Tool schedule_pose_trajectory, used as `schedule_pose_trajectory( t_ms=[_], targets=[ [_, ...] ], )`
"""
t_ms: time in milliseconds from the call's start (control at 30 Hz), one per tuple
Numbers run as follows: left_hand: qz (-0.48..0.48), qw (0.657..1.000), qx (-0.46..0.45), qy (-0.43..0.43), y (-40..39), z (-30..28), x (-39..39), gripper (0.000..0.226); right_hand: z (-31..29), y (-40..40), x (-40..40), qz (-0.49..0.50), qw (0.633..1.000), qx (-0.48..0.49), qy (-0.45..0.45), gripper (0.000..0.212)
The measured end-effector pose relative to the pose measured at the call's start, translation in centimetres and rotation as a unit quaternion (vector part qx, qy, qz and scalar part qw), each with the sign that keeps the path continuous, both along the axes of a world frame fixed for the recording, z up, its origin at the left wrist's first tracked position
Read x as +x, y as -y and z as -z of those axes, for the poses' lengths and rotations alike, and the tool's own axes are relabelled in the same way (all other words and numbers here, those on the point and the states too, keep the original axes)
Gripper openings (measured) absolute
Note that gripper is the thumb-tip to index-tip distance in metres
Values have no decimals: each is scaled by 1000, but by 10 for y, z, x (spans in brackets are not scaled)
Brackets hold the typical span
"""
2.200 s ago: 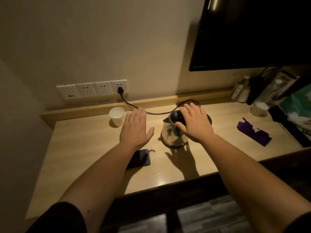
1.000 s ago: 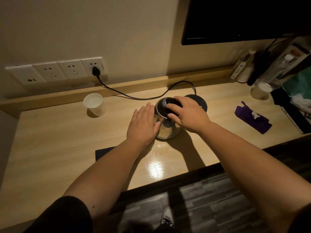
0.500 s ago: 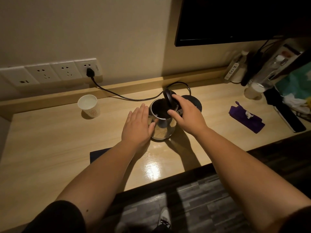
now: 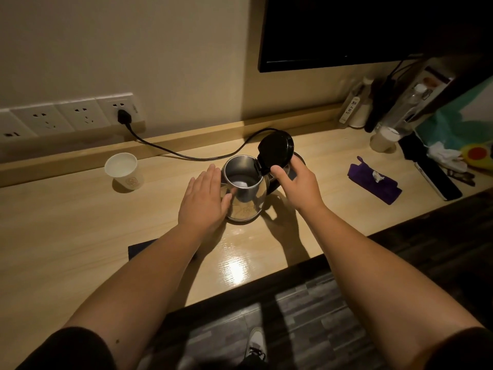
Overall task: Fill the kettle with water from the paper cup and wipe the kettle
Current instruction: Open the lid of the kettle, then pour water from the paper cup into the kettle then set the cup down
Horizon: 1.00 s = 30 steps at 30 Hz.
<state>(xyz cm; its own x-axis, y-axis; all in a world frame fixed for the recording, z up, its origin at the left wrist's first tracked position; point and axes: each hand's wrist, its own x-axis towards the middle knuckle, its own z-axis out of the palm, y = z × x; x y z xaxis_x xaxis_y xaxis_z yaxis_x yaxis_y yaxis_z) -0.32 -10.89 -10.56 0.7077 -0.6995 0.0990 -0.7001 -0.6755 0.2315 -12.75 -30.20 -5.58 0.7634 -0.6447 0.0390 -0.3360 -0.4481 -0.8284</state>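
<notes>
A steel kettle [image 4: 246, 202] stands on the wooden desk [image 4: 66, 236], its black lid [image 4: 276, 150] swung up and open. My left hand [image 4: 204, 201] lies flat against the kettle's left side, fingers together. My right hand [image 4: 294, 182] is at the kettle's handle side, thumb by the lid hinge; the handle itself is hidden. A white paper cup [image 4: 124, 170] stands upright at the back left. A dark blue cloth [image 4: 141, 249] lies near the front edge, mostly under my left forearm.
A black cord [image 4: 186, 153] runs from the wall socket [image 4: 124, 116] to the kettle base. A purple tissue pack [image 4: 374, 182] lies to the right. Bottles, a cup [image 4: 384, 140] and clutter crowd the far right. A screen [image 4: 360, 30] hangs above.
The kettle lid went from shut to fully open under my right hand. My left hand moved onto the kettle's side and stayed there.
</notes>
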Motion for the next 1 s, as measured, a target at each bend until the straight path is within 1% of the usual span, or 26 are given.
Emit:
schedule_pose_trajectory(
  t_ms=[167, 433, 533, 600, 667, 733, 800, 867, 1000],
  targets=[
    [0, 1000, 12, -11, 0, -6, -2, 65, -1, 1, -1, -2, 1000, -25, -13, 34],
    [18, 997, 71, 3, -5, -19, -2, 71, -3, -4, -4, -9, 997, -70, -40, 43],
    [10, 996, 84, 12, -9, -25, -2, 72, -2, -7, -10, 3, 992, -104, -68, 51],
    [-1, 996, 90, 18, -13, -27, -5, 73, 0, -11, -18, 17, 984, -141, -109, 58],
    [-8, 994, 105, 29, -20, -29, -9, 72, 3, -17, -28, 10, 973, -185, -137, 58],
    [-12, 992, 121, 32, -30, -30, -15, 72, 5, -26, -39, -32, 958, -238, -154, 53],
    [-17, 990, 136, 33, -42, -31, -25, 72, 10, -38, -48, -99, 936, -293, -166, 47],
    [-31, 988, 147, 31, -55, -30, -34, 73, 14, -52, -50, -164, 912, -336, -167, 48],
    [-77, 984, 156, 25, -83, -34, -47, 77, 9, -85, -32, -249, 878, -389, -125, 53]
  ],
)
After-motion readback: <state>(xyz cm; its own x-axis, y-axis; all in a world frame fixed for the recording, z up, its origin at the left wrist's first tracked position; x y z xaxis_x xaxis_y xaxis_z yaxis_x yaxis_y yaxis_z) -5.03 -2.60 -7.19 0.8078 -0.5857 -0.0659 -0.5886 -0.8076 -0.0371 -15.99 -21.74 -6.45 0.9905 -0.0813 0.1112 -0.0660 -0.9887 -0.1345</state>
